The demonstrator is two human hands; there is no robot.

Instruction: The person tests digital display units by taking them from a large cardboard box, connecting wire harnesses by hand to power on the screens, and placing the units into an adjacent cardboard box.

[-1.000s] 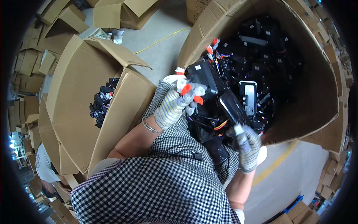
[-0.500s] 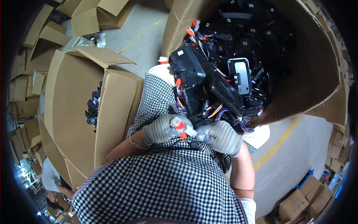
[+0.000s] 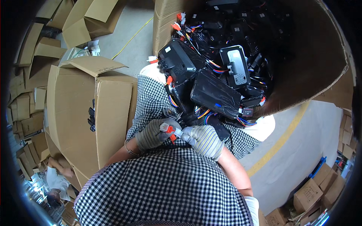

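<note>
Both my hands wear striped grey work gloves and meet in front of my lap. My left hand (image 3: 155, 134) is closed on a white-and-orange plug connector (image 3: 169, 129). The fingers of my right hand (image 3: 206, 141) pinch the pale end of the same connector, touching my left fingers. Just beyond them lie black plastic units with coloured wires (image 3: 204, 113), partly on my lap. A flat black battery-like case (image 3: 217, 94) wrapped in shiny film rests among them. Beside it stands a black-framed housing (image 3: 235, 67) with a silvery inside.
A large carton (image 3: 320, 84) full of black units opens in front of me. Another open carton (image 3: 115, 120) stands at my left with small black parts inside. More boxes (image 3: 307, 196) lie at the lower right. A person (image 3: 56, 179) is at the lower left.
My hands have shifted slightly left and down, still closed on the connector. The flat black case has turned and now shows its broad face. The whole view has moved a little.
</note>
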